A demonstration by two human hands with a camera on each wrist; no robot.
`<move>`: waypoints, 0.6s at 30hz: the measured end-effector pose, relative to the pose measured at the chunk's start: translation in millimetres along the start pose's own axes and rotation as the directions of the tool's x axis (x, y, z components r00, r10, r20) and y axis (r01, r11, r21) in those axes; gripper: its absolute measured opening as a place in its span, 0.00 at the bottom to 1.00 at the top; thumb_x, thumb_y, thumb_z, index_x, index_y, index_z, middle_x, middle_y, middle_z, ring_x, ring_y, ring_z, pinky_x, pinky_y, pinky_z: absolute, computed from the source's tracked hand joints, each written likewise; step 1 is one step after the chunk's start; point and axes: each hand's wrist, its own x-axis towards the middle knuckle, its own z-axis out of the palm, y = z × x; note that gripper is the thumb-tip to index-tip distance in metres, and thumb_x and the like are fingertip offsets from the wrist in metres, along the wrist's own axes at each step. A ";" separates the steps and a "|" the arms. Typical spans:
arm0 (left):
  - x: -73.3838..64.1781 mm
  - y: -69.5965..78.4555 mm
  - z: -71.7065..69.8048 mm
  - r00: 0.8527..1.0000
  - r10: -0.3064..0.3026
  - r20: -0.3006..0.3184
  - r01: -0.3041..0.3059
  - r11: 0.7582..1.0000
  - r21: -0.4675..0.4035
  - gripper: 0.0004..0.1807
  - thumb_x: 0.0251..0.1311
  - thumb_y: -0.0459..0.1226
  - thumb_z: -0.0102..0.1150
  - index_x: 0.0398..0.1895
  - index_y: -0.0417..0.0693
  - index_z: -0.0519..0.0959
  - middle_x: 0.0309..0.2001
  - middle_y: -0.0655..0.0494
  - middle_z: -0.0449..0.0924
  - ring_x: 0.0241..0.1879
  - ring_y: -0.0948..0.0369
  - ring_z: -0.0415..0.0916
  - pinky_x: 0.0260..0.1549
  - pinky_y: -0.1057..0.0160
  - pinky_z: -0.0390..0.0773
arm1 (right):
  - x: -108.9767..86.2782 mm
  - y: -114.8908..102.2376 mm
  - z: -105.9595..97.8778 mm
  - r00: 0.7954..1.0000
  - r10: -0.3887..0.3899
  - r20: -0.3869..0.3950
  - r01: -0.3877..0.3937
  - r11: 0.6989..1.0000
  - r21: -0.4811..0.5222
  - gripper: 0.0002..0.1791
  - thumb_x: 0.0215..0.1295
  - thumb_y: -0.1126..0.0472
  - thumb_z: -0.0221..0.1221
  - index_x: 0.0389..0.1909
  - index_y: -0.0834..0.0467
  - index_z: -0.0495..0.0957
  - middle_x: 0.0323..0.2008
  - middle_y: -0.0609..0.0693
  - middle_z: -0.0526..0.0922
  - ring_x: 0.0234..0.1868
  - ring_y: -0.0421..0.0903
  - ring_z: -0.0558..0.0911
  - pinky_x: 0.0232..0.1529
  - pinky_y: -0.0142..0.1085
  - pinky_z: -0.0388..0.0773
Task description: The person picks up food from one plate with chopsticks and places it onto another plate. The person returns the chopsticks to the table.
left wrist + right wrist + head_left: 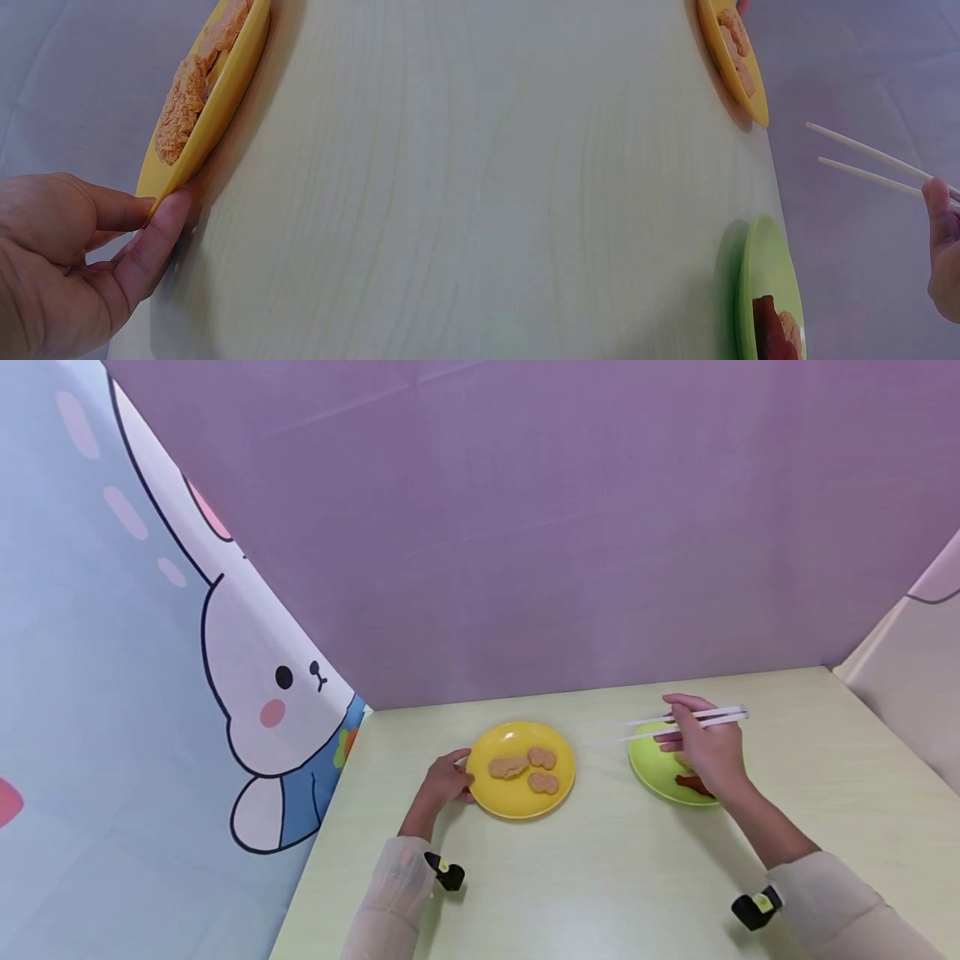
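Observation:
My left hand (446, 779) pinches the left rim of a yellow plate (517, 808), thumb and fingers on either side of the edge in the left wrist view. On that plate lie a longer fried chicken piece (180, 112) and two smaller breaded nuggets (542, 757). The right hand (708, 750) holds a pair of white chopsticks (877, 156), their tips apart and pointing left toward the yellow plate with nothing between them. Below this hand stands a green plate (652, 768) with a dark reddish-brown piece (771, 330) and a breaded piece (790, 330), partly hidden by the hand in the head view.
Both plates stand on a pale wood-grain table (585, 877), near its back edge. A purple cloth wall (585, 543) rises behind it. At the left hangs a blue sheet with a cartoon rabbit (277, 710), and a white panel (911, 685) borders the right.

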 end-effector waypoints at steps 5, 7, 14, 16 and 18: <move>-0.2 1.2 2.0 0.999 -0.027 0.022 0.029 0.998 -0.059 0.33 0.62 0.30 0.61 0.73 0.53 0.71 0.47 0.47 0.81 0.32 0.60 0.83 0.31 0.64 0.85 | 0.3 -0.6 -9.6 1.000 -0.004 -0.002 0.004 0.999 -0.037 0.15 0.74 0.53 0.58 0.55 0.53 0.83 0.34 0.39 0.86 0.27 0.43 0.90 0.27 0.38 0.86; 0.3 1.9 2.6 0.998 -0.047 0.040 0.050 0.994 -0.096 0.33 0.63 0.29 0.60 0.74 0.53 0.70 0.47 0.46 0.80 0.29 0.60 0.83 0.28 0.64 0.86 | 0.6 -0.7 -14.3 1.000 -0.001 -0.002 0.001 1.000 -0.018 0.15 0.74 0.52 0.58 0.54 0.53 0.84 0.34 0.40 0.86 0.27 0.43 0.90 0.26 0.38 0.86; -0.1 3.7 2.7 0.997 -0.062 0.051 0.067 0.991 -0.116 0.33 0.64 0.29 0.60 0.74 0.53 0.70 0.47 0.45 0.79 0.27 0.61 0.83 0.26 0.66 0.86 | 1.5 0.3 -33.0 1.000 -0.018 0.003 0.018 0.997 0.075 0.11 0.74 0.56 0.59 0.51 0.51 0.84 0.34 0.42 0.86 0.26 0.44 0.90 0.24 0.37 0.85; -0.5 3.2 2.7 0.998 -0.052 0.046 0.057 0.992 -0.111 0.33 0.64 0.29 0.60 0.74 0.53 0.70 0.47 0.45 0.79 0.26 0.61 0.83 0.26 0.66 0.86 | 1.3 0.5 -38.1 1.000 -0.021 0.002 0.021 0.999 0.045 0.10 0.74 0.56 0.58 0.50 0.50 0.84 0.34 0.41 0.86 0.25 0.43 0.90 0.24 0.37 0.85; -0.5 2.6 2.8 0.998 -0.046 0.041 0.050 0.993 -0.109 0.33 0.64 0.29 0.60 0.73 0.53 0.70 0.47 0.45 0.80 0.26 0.61 0.83 0.26 0.66 0.85 | 0.9 0.6 -42.8 1.000 -0.013 0.000 0.013 1.000 -0.007 0.10 0.75 0.56 0.57 0.50 0.48 0.84 0.33 0.38 0.86 0.26 0.42 0.90 0.25 0.36 0.85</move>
